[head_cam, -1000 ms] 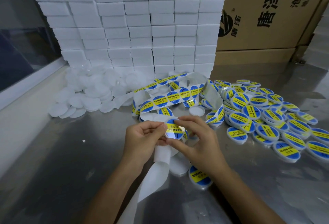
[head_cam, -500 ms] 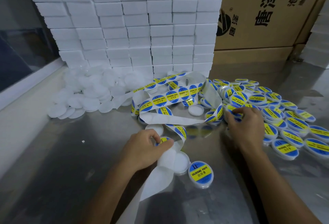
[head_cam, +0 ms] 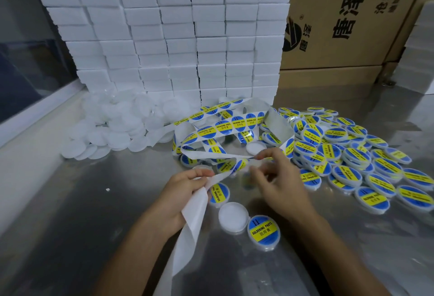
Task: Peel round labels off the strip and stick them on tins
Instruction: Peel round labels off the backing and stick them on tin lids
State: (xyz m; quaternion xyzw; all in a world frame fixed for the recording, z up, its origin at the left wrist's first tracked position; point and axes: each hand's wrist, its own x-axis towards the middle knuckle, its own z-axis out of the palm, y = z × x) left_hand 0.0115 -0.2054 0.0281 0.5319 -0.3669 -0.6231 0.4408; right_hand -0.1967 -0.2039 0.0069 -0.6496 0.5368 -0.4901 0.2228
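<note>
1. The left hand (head_cam: 185,192) grips the strip (head_cam: 231,126) of round labels; its fingers are curled around the white backing paper, and the bare end of the strip hangs down from this hand toward the near edge.
2. The right hand (head_cam: 277,178) is just beside the strip, to the right of the left hand. Its thumb and forefinger are bent near a label (head_cam: 242,164) on the strip, but the picture is blurred, so I cannot tell if they pinch it.
3. Below the hands, 1 unlabelled tin (head_cam: 233,217) lies between 2 labelled tins (head_cam: 264,230) on the metal table (head_cam: 70,225).
4. A pile of labelled tins (head_cam: 352,154) lies to the right, a pile of plain white tins (head_cam: 110,126) to the left.
</note>
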